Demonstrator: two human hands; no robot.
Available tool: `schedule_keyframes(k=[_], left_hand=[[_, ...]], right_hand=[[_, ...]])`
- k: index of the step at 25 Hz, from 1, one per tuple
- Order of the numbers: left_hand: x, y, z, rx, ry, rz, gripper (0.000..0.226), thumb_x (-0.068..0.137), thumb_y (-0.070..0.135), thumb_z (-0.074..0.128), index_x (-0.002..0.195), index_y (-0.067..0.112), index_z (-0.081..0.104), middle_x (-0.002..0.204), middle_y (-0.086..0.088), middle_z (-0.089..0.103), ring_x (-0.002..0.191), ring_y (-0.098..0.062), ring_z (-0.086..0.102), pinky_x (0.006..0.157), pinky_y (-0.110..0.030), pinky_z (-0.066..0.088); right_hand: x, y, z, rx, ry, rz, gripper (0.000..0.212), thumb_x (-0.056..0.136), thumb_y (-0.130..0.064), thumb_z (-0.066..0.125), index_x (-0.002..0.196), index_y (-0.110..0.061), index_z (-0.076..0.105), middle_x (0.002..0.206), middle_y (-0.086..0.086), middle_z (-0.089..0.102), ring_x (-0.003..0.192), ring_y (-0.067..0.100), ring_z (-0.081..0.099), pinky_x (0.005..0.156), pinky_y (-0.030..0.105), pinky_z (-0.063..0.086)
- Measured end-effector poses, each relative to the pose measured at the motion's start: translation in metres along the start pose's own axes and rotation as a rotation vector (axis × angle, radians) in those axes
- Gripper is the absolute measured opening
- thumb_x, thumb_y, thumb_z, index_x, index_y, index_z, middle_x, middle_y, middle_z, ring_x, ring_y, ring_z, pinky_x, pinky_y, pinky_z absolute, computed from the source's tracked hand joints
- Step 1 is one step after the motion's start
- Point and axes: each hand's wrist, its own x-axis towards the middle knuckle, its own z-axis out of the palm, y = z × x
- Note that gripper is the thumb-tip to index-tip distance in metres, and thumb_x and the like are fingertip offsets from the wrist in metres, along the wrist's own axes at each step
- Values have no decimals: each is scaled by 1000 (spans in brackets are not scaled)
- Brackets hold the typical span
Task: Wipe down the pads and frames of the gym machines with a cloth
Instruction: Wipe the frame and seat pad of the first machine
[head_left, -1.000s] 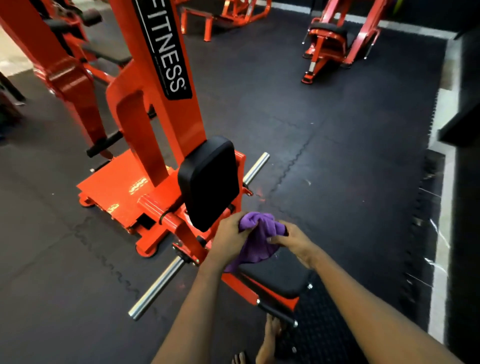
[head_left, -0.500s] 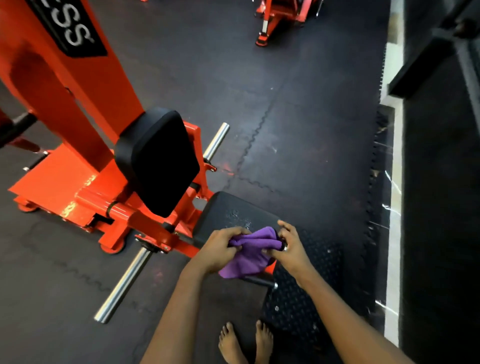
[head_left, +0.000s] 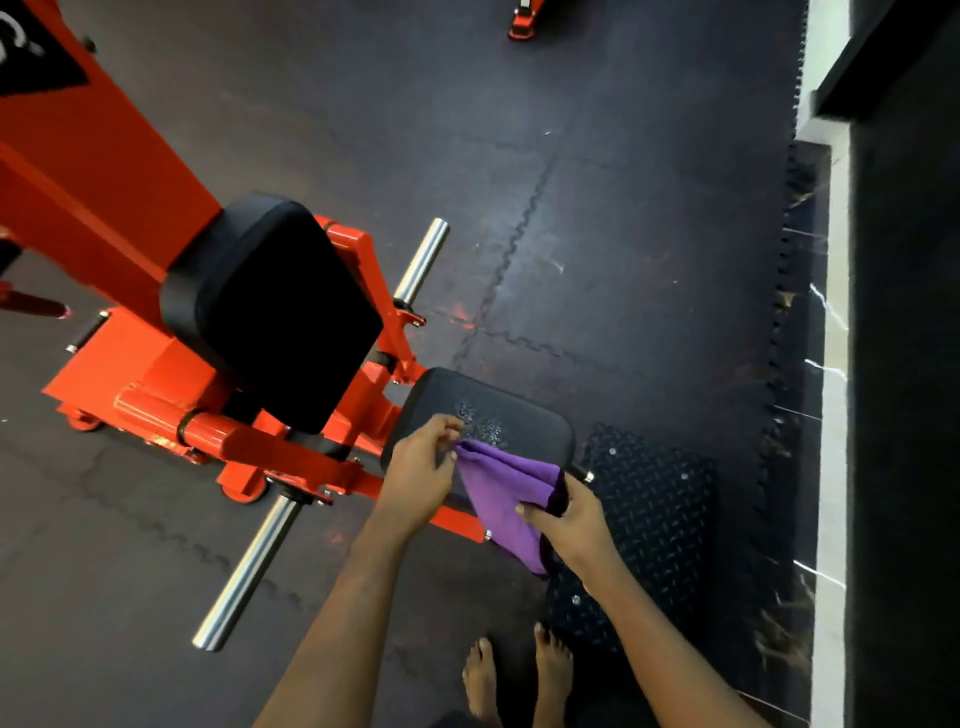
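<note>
Above the seat pad (head_left: 498, 410), both hands (head_left: 421, 478) (head_left: 571, 519) pinch the purple cloth (head_left: 501, 493) taut.

L hand (head_left: 421, 478): fingers pinch cloth (head_left: 498, 488) corner | R hand (head_left: 571, 514): grips cloth edge, right of L grip | forearms extended fwd

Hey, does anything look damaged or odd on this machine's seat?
Yes: the seat pad has a pale speckled patch on top, just beyond the left hand. Whether it is droplets or worn vinyl, I cannot tell. The cloth, held by that hand and the right hand, does not cover it.
</note>
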Motion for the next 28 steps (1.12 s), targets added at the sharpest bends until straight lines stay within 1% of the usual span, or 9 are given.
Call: schedule_keyframes(k=[2, 5, 8, 11, 13, 16, 19, 23, 28], left_hand=[[-10, -16, 14, 18, 66, -72, 36, 84, -5, 60, 114, 13, 63, 110, 0, 69, 103, -14, 64, 96, -34, 50], [-17, -47, 21, 98, 88, -123, 34, 86, -1, 60, 118, 12, 63, 116, -6, 67, 111, -25, 61, 98, -37, 47], [-13, -83, 29, 179, 115, -155, 34, 88, 2, 61, 121, 10, 62, 116, -10, 65, 112, -31, 59, 97, -41, 47], [14, -148, 44, 253, 85, -83, 35, 90, 6, 62, 125, 7, 60, 121, -13, 64, 114, -33, 58, 96, -43, 48], [36, -192, 53, 319, 72, -31, 38, 93, 11, 60, 131, 7, 57, 130, -13, 60, 122, -33, 55, 102, -45, 45], [58, -230, 66, 332, 100, -29, 47, 101, 24, 49, 145, 9, 45, 150, -10, 46, 140, -29, 39, 117, -41, 30], [77, -262, 90, 291, 157, -17, 56, 103, 39, 31, 154, 14, 32, 159, -6, 33, 146, -26, 29, 121, -40, 21], [76, -275, 116, 162, 389, 65, 57, 103, 39, 28, 149, 10, 40, 151, -8, 47, 135, -31, 45, 113, -45, 36], [78, -292, 126, 192, 509, 157, 59, 102, 39, 24, 148, 7, 42, 143, -14, 54, 126, -33, 51, 105, -43, 38]], right_hand=[[-2, 2, 3, -128, 90, 12, 45, 75, -1, 77, 109, -30, 69, 95, -20, 74, 95, 3, 70, 84, 27, 56], [6, 9, 8, -345, 439, 77, 28, 78, -15, 78, 101, -21, 64, 91, -4, 72, 88, 22, 70, 74, 35, 53], [23, 17, 26, -526, 649, -15, 33, 77, -11, 78, 104, -14, 60, 100, 5, 61, 83, 32, 65, 69, 37, 49], [73, 53, 64, -808, 466, 0, 50, 81, -33, 75, 125, -22, 55, 128, 6, 53, 110, 34, 58, 83, 44, 52], [108, 92, 88, -1070, 349, 141, 75, 85, -65, 60, 150, -33, 37, 162, 10, 25, 144, 41, 28, 105, 62, 36], [126, 132, 109, -1205, 446, 165, 85, 87, -83, 29, 159, -42, 10, 170, 2, -10, 153, 44, -1, 106, 75, 24], [130, 144, 116, -1199, 589, 110, 91, 82, -85, 28, 160, -40, 12, 170, -1, -7, 154, 41, 3, 108, 70, 28], [128, 151, 119, -1183, 653, 70, 94, 77, -89, 30, 158, -42, 20, 170, -4, 1, 153, 37, 8, 108, 65, 30], [130, 159, 116, -1163, 667, 61, 98, 70, -95, 31, 156, -48, 19, 169, -10, 0, 152, 33, 7, 108, 66, 26]])
